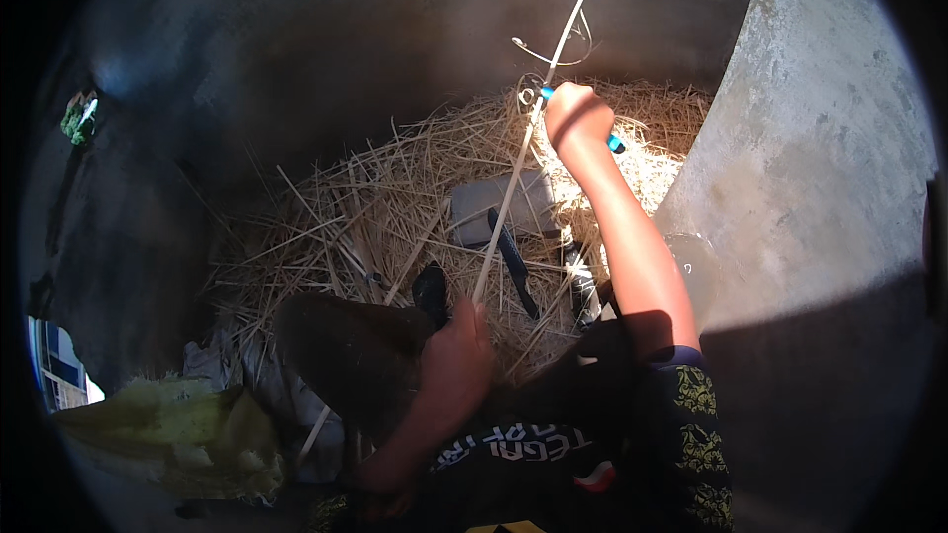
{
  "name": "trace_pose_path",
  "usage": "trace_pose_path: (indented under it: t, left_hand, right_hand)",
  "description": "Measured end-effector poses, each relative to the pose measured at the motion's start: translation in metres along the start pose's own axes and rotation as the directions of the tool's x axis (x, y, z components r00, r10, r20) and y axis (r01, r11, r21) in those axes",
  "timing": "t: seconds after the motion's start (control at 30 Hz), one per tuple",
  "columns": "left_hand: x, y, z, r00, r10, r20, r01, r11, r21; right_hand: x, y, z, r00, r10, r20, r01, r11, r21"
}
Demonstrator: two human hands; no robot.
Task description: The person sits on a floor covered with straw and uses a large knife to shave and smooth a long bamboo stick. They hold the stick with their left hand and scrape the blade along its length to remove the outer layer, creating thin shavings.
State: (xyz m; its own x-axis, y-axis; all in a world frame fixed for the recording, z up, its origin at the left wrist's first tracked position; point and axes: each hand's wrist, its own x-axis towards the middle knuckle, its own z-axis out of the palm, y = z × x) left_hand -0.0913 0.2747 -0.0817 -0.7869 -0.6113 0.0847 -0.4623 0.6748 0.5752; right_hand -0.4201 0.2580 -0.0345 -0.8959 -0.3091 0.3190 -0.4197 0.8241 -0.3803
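Note:
A long, pale strip of split bamboo or wood [513,178] runs slantwise from my lap up toward the far wall. My left hand [457,353] is closed around its lower part, close to my bent knee. Farther out, my right hand [578,116] grips a blue-handled tool [617,144], its front end against the strip. The tool's working edge is too small to make out. Thin curled shavings [528,95] hang from the strip just beyond that hand. Below the strip, a long dark tool, perhaps a knife [512,265], lies beside a greyish block [474,212].
Loose straw-like shavings [326,207] cover the floor. Curved concrete walls [820,138] rise close around me, with a sunlit one on the right. A bottle-like object [581,281] is near my right forearm. A yellow-green sack [188,434] lies at the lower left.

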Motion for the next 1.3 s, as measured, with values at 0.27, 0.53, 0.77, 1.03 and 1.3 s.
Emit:
trace_pose_path:
  t: [0.27, 0.53, 0.77, 1.03, 1.3]
  left_hand:
    - [-0.048, -0.035, -0.01, 0.995, -0.089, 0.037, 0.094, 0.98, -0.177]
    - [-0.007, -0.028, -0.035, 0.99, -0.102, -0.095, 0.084, 0.981, -0.173]
    - [-0.002, -0.021, -0.038, 0.984, -0.035, -0.177, 0.038, 0.999, 0.013]
    - [-0.016, -0.012, -0.03, 0.977, 0.054, -0.208, -0.013, 0.981, 0.192]
    - [-0.056, -0.019, -0.029, 0.997, -0.063, -0.032, 0.069, 0.977, 0.204]
  right_hand:
    - [0.016, 0.054, -0.026, 0.984, 0.17, -0.061, -0.164, 0.982, 0.096]
    - [-0.069, -0.027, -0.009, 0.931, -0.364, -0.027, 0.365, 0.929, 0.054]
    - [-0.088, -0.038, 0.004, 0.845, -0.53, 0.07, 0.533, 0.844, -0.055]
    - [-0.034, -0.027, -0.017, 0.956, -0.265, 0.126, 0.27, 0.962, -0.027]
    - [0.03, 0.045, 0.009, 0.981, 0.178, -0.083, -0.168, 0.98, 0.109]
